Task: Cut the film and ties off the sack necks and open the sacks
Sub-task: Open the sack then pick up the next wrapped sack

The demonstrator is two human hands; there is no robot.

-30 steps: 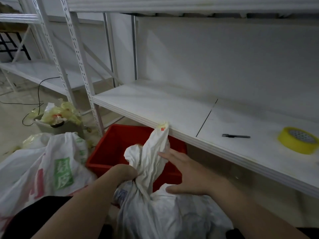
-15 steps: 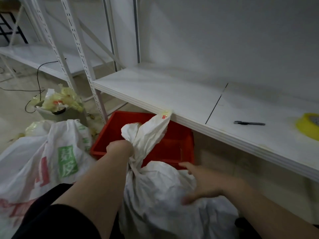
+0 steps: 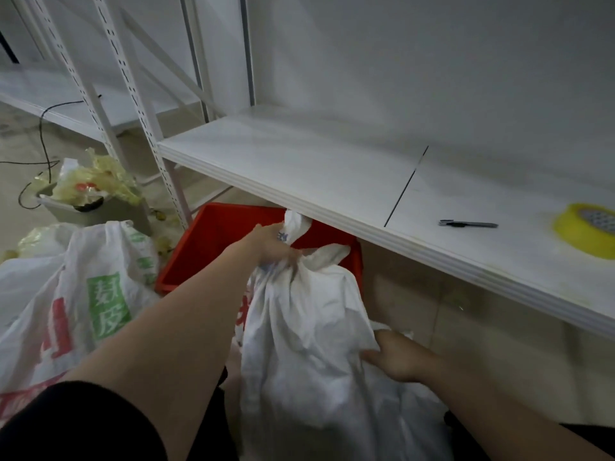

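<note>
A white woven sack (image 3: 309,347) stands on the floor in front of me, its neck bunched at the top. My left hand (image 3: 271,246) is closed around that neck, over the red crate. My right hand (image 3: 396,357) grips the sack's right side lower down, its fingers pressed into the cloth. A second white sack (image 3: 76,304) with green and red print lies to the left. A dark pen-like cutter (image 3: 467,223) rests on the shelf to the right, away from both hands.
A red plastic crate (image 3: 216,247) sits under the white shelf (image 3: 299,168). A yellow tape roll (image 3: 589,227) lies at the shelf's right end. A grey bin (image 3: 96,207) full of yellowish film stands at the left, by the rack posts (image 3: 146,128) and a black cable (image 3: 43,134).
My left hand has moved forward and up along the sack neck, toward the crate. My right hand has slid down to the sack's right side. The view has tilted downward.
</note>
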